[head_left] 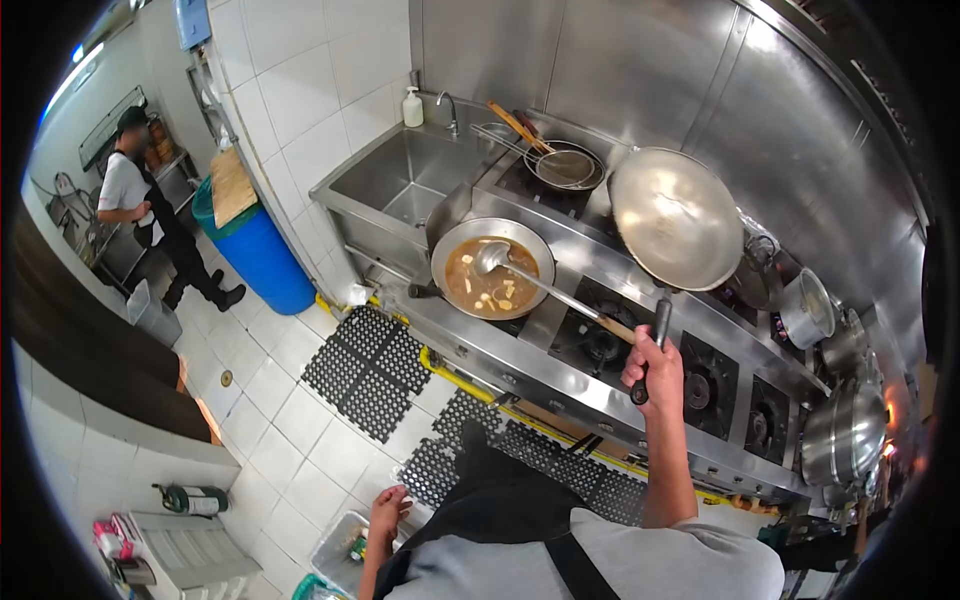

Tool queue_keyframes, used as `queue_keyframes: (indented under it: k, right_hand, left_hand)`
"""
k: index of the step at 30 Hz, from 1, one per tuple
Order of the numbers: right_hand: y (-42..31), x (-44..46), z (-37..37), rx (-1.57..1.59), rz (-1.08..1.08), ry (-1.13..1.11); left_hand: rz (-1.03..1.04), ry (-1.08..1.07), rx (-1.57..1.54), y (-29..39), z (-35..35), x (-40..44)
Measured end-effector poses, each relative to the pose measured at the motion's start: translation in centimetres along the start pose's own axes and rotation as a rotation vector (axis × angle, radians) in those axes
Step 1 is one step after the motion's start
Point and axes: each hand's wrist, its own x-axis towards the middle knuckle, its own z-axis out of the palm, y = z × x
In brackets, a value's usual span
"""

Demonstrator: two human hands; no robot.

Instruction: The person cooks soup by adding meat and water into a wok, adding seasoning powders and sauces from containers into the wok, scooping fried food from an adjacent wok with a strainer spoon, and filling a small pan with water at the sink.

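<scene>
My right hand (655, 375) is closed round the black handle of a large shiny wok (675, 215), which is raised over the stove with its inside showing. The wooden end of a long ladle (560, 292) reaches the same hand; whether the fingers also grip it I cannot tell. The ladle's bowl lies in a second wok (545, 240) on the left burner, in brown broth (478, 268) with pale pieces. Low by my side, my left hand (388, 512) hangs with loosely bent fingers apart, holding nothing, above a plastic bin (340, 540).
Left of the stove (545, 370) is a steel sink (385, 185) with a tap. A black pan with strainers (568, 165) sits on a back burner. Pots (845, 435) stand at the right. Black mats (367, 372) cover floor tiles. A person stands beyond a blue barrel (265, 255).
</scene>
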Motion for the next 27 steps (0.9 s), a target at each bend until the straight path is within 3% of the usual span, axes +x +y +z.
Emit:
queue_keyframes:
  k: [2, 7, 14, 24, 25, 26, 27]
  right_hand:
    - [1.0, 2.2, 2.8, 0.026, 0.046, -0.082]
    - [5.6, 10.0, 8.5, 0.025, 0.181, -0.212]
    - [9.9, 19.9, 15.1, 0.009, 0.420, -0.296]
    - [12.5, 34.2, 24.8, -0.151, 0.367, -0.436]
    - [14.7, 37.2, 25.7, -0.269, 0.342, -0.468]
    - [12.3, 38.5, 27.7, -0.402, 0.311, -0.452]
    - [15.0, 41.5, 28.8, -0.365, 0.287, -0.444]
  left_hand:
    - [-0.033, -0.066, -0.036, 0.4, -0.8, 2.6]
    - [-0.064, -0.160, -0.025, 9.3, -1.8, 5.0]
    - [-0.045, 0.175, 0.125, 20.3, -8.4, 12.0]
    - [-0.076, 0.093, 0.655, 29.6, -8.3, 22.6]
    - [-0.066, 0.067, 0.704, 30.3, -8.3, 23.6]
    - [-0.055, 0.044, 0.751, 30.8, -8.4, 24.5]
    - [-0.040, 0.015, 0.796, 31.4, -8.5, 25.7]
